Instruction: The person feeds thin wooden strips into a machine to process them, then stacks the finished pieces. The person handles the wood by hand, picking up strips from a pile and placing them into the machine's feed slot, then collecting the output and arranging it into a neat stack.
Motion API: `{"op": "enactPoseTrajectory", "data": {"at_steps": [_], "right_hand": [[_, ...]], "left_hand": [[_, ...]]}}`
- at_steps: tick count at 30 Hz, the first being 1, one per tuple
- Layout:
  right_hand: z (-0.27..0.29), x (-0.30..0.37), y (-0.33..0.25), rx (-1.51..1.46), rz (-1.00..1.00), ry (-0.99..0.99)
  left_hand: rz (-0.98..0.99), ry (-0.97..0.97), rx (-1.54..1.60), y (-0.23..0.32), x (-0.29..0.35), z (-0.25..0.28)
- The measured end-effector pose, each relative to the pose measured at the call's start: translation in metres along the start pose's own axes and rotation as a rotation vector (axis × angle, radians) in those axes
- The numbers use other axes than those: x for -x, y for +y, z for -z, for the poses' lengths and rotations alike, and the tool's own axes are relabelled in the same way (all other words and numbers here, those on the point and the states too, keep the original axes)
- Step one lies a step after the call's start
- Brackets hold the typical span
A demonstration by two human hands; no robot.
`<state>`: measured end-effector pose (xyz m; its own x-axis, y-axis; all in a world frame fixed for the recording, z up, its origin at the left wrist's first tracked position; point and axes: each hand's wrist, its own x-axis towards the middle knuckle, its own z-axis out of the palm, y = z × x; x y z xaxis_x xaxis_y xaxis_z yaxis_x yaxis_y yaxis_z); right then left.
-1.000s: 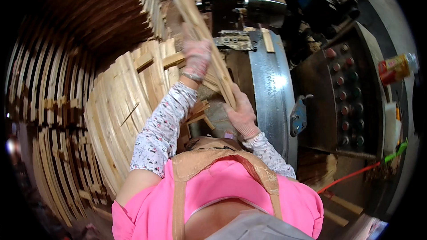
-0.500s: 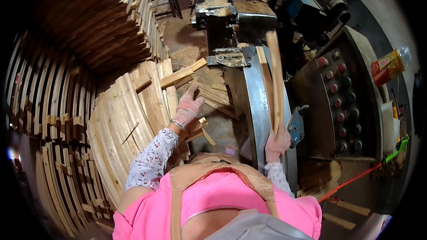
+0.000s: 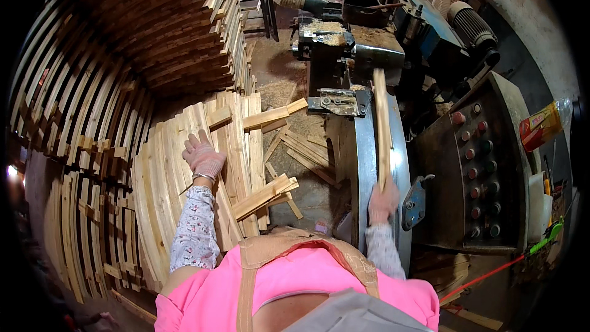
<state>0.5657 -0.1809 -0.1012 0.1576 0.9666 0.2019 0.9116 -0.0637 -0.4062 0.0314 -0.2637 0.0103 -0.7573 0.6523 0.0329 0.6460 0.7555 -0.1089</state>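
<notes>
My left hand (image 3: 204, 155), in a pale pinkish work glove, rests with spread fingers on a pile of flat wooden boards (image 3: 161, 166). My right hand (image 3: 383, 201), gloved the same way, is closed around the near end of a long wooden strip (image 3: 382, 129). That strip lies lengthwise along the shiny metal bed (image 3: 365, 166) of a woodworking machine, its far end close to the machine's metal housing (image 3: 378, 56). Motion blurs the strip a little. My right fingertips are partly hidden.
Tall stacks of wooden strips (image 3: 92, 110) rise on the left. Shorter offcuts (image 3: 264, 197) lie across the boards, and more strips (image 3: 307, 154) are on the floor. A control panel (image 3: 479, 172) with several buttons stands at right, below a plastic bottle (image 3: 541, 128). A blue bracket (image 3: 415, 203) edges the bed.
My left hand has moved left, from over the offcuts onto the boards. My right hand still grips a strip on the bed. The whole view has shifted slightly.
</notes>
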Motion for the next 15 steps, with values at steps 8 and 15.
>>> {"op": "enactPoseTrajectory", "data": {"at_steps": [8, 15], "right_hand": [[0.083, 0.144, 0.046, 0.143, -0.073, -0.074], [0.013, 0.015, 0.020, 0.087, 0.229, 0.223]], "left_hand": [[0.022, -0.064, -0.094, 0.010, -0.007, -0.008], [0.054, -0.041, 0.190, 0.002, -0.017, -0.005]]}}
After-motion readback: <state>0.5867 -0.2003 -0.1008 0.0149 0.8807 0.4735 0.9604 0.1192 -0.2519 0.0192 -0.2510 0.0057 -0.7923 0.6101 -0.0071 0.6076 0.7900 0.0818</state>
